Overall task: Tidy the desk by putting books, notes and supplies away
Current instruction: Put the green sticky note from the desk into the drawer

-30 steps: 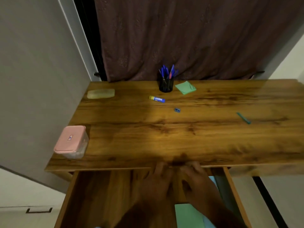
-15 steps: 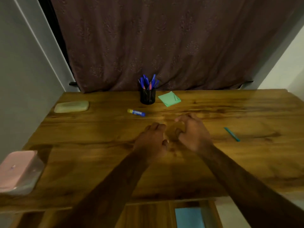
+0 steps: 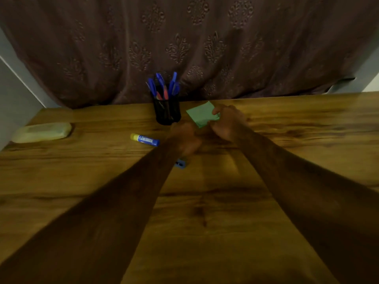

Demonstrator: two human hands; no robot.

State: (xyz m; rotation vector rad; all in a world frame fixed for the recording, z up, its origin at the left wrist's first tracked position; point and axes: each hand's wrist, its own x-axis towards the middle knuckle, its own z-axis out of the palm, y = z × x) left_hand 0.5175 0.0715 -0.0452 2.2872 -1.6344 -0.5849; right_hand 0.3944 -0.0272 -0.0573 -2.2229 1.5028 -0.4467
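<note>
On the tabletop [image 3: 205,222], the right hand [image 3: 227,124] pinches the right edge of the green notes [image 3: 202,114] lying just beside the pen cup [image 3: 167,111], while the blurred left hand [image 3: 185,138], open or closed one cannot tell, hovers near them over a blue sharpener [image 3: 180,163]

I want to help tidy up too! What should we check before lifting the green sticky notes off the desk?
1. Grip: the right hand pinches the green sticky-note pad at its right edge: ok.
2. Room: the pad lies apart from the black pen holder: ok.
3. Helper: the left hand is free: cannot tell, it is blurred.
4. Knock risk: the blue sharpener lies partly hidden by the left wrist: not ok.
5. Path: the glue stick lies off to the left on the desk, away from the pad: ok.
</note>
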